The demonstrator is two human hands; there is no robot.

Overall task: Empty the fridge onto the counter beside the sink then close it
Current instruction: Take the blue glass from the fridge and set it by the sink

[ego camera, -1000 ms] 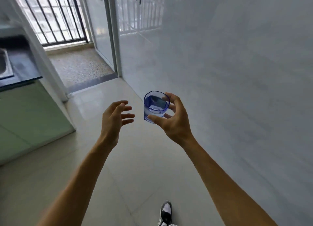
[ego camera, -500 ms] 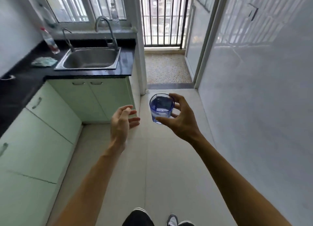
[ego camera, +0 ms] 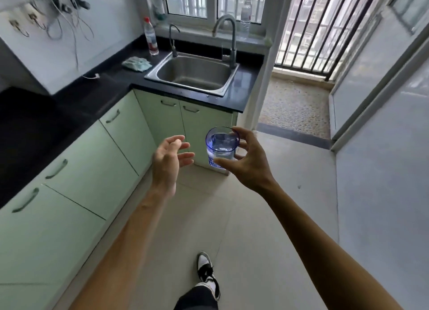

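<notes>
The glass [ego camera: 221,147], a clear blue tumbler partly hidden by the thumb, is upright in the air in front of the pale green cupboards [ego camera: 92,161] below the sink [ego camera: 185,87]. The right hand [ego camera: 249,165] grips it and the left hand [ego camera: 167,163] hangs just beside it, relaxed and holding nothing. The glossy black worktop [ego camera: 111,86] is blurred and cut off at the left, with bare stretches near its front edge; a crumpled cloth [ego camera: 136,63] and a plastic bottle [ego camera: 151,39] sit left of the steel basin.
</notes>
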